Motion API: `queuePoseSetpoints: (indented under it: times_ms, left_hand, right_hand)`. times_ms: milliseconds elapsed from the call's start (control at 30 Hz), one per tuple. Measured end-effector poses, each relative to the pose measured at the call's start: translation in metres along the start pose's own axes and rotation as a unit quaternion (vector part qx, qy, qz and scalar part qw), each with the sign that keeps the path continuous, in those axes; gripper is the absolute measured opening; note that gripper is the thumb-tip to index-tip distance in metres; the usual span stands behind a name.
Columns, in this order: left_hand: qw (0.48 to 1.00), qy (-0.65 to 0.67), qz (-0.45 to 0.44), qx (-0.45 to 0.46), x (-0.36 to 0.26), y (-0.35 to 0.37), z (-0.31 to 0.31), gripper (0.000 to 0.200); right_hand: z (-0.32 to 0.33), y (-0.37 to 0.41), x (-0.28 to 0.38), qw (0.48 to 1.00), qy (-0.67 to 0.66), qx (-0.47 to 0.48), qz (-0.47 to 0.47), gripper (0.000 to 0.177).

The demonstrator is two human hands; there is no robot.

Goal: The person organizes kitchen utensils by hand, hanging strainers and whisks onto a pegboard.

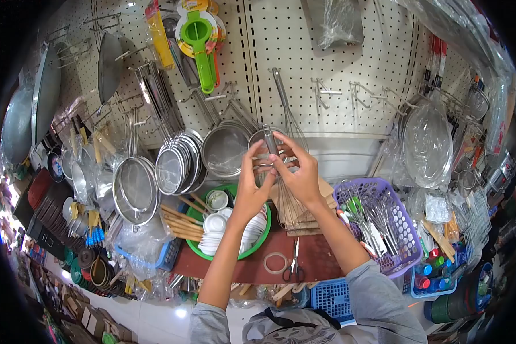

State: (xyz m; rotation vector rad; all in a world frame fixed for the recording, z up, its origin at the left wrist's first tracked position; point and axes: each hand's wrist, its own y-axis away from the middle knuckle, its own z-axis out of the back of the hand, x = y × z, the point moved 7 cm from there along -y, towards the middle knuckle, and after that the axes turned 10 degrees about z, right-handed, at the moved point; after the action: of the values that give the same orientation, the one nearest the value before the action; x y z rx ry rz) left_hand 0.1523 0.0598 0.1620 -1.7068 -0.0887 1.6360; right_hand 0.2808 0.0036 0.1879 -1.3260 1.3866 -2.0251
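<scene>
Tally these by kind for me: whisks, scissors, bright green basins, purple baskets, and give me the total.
Whisks: 2 (held whisk, hanging whisk)
Scissors: 1
Bright green basin: 1
Purple basket: 1
Total: 5

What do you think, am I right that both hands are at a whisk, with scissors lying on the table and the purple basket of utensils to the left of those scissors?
Not quite: the head view shows the purple basket to the right of the scissors. Both hands are at a whisk, and the scissors lie on the table.
</scene>
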Motion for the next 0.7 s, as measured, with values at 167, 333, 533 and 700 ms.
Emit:
queuePoseSetpoints:
  times_ms: [167, 333, 533, 700]
  left_hand:
    - [0.996, 0.084, -0.018, 0.011, -0.018, -0.048, 0.002, 0.064]
    - [0.995, 0.086, -0.053, 0.011, -0.032, -0.093, -0.001, 0.052]
    - [0.995, 0.075, -0.070, -0.008, -0.039, -0.125, -0.001, 0.047]
    - [0.991, 0.085, -0.099, -0.003, -0.035, -0.143, -0.004, 0.047]
  right_hand:
    - [0.006, -0.039, 0.008, 0.994, 0.081, -0.001, 0.069, 0.054]
    - [0.011, -0.070, 0.006, 0.990, 0.111, -0.016, 0.089, 0.056]
    - [0.012, -0.094, -0.003, 0.989, 0.121, -0.031, 0.075, 0.057]
    - [0.015, -0.106, -0.009, 0.986, 0.130, -0.031, 0.096, 0.057]
